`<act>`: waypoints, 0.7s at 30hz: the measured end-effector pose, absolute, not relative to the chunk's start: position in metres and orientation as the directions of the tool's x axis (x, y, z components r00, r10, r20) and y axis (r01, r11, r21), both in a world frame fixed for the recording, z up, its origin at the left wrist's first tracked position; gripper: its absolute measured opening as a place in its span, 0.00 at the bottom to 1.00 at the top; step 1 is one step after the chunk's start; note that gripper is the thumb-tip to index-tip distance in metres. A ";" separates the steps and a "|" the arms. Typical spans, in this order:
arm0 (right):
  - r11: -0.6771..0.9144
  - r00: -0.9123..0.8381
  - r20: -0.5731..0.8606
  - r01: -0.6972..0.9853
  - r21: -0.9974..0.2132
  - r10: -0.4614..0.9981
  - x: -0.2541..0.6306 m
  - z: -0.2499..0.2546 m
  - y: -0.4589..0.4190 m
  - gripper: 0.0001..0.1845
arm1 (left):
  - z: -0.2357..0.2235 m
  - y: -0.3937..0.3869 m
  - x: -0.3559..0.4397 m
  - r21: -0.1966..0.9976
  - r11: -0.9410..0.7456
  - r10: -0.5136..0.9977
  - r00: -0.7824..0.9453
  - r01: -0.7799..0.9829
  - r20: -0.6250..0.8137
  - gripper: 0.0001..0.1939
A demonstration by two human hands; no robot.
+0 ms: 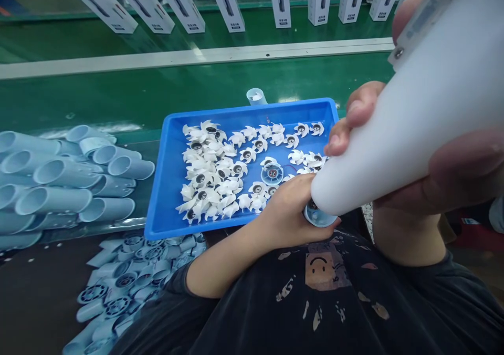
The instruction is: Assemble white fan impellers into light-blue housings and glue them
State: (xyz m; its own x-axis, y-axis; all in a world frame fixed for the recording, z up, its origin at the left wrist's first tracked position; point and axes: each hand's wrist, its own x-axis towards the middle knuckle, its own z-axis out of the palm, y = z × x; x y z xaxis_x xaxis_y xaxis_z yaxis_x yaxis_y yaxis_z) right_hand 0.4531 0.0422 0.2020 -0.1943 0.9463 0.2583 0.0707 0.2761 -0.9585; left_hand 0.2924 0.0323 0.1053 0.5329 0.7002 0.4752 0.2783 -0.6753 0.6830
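My left hand (289,213) is wrapped round a light blue ring-shaped fan housing (321,217), just in front of the blue tray. A thick white cylinder (394,129) fills the upper right, close to the camera. My right hand (366,105) is closed around it, fingers on the far side and thumb on the near side. The cylinder's lower end reaches the housing's opening and hides much of it; whether it presses on anything inside I cannot tell. Within the tray lie many white fan impellers (212,171) and a light blue housing with a motor (272,174).
The blue tray (155,202) sits on the green bench (118,97). Light blue tubes (51,192) are stacked at the left, with a heap of light blue housings (122,286) below. One small tube (255,96) stands behind the tray. White fan boxes (279,3) line the back.
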 end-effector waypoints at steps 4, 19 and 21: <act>0.232 -0.210 0.198 0.151 -0.961 0.957 0.453 0.202 0.043 0.29 | 0.106 0.032 0.292 0.709 -0.656 0.706 0.543 0.260 0.455 0.10; 0.303 0.260 0.280 -0.050 -0.952 0.924 0.488 0.174 0.039 0.37 | 0.084 0.054 0.217 0.898 -0.185 0.926 0.377 0.400 0.023 0.33; 0.274 0.292 0.286 0.080 -0.958 0.913 0.493 0.164 0.035 0.34 | 0.073 0.057 0.198 0.954 -0.103 0.970 0.241 0.281 0.033 0.30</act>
State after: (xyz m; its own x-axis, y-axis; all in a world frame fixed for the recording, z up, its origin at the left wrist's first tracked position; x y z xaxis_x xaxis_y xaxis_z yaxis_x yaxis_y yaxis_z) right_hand 0.4934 0.0347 0.1639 0.2916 0.9129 0.2856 0.0802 0.2742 -0.9583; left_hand 0.1979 0.0573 0.0730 0.2406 0.9701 0.0334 0.2815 -0.1027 0.9541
